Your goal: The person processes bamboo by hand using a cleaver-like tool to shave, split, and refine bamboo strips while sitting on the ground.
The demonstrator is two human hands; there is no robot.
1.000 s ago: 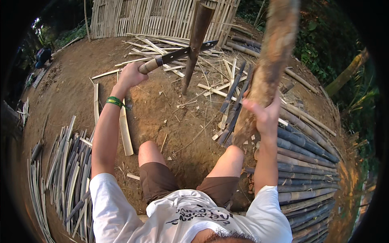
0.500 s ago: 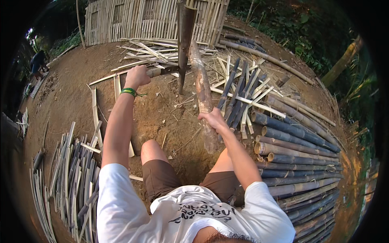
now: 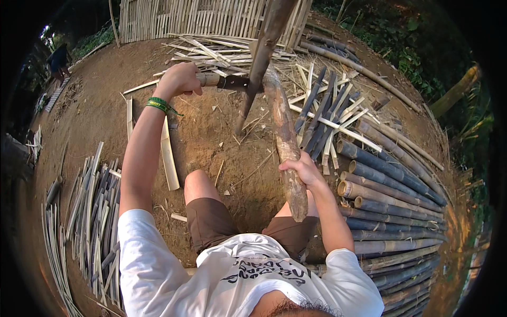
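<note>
My left hand point(image 3: 181, 80), with a green band at its wrist, is closed round the pale handle of a machete point(image 3: 233, 82). Its dark blade meets a standing bamboo pole point(image 3: 264, 53), and the rest of the blade is hidden behind the pole. The pole leans, its lower end at the dirt and its top running out of the picture. A thick rough wooden stick point(image 3: 285, 129) is gripped near its close end by my right hand point(image 3: 304, 170). The stick's far end lies close behind the pole; whether they touch I cannot tell.
Whole bamboo poles point(image 3: 391, 206) are stacked at right, near split dark strips point(image 3: 327, 108). More strips point(image 3: 95, 227) lie in a pile at left. Pale slats point(image 3: 211, 53) cover the ground before a bamboo fence point(image 3: 206, 21). Another person point(image 3: 58, 59) is at far left.
The bamboo pole now leans farther to the right at its top. My right hand and the wooden stick have come closer and rightward; my left hand still grips the machete.
</note>
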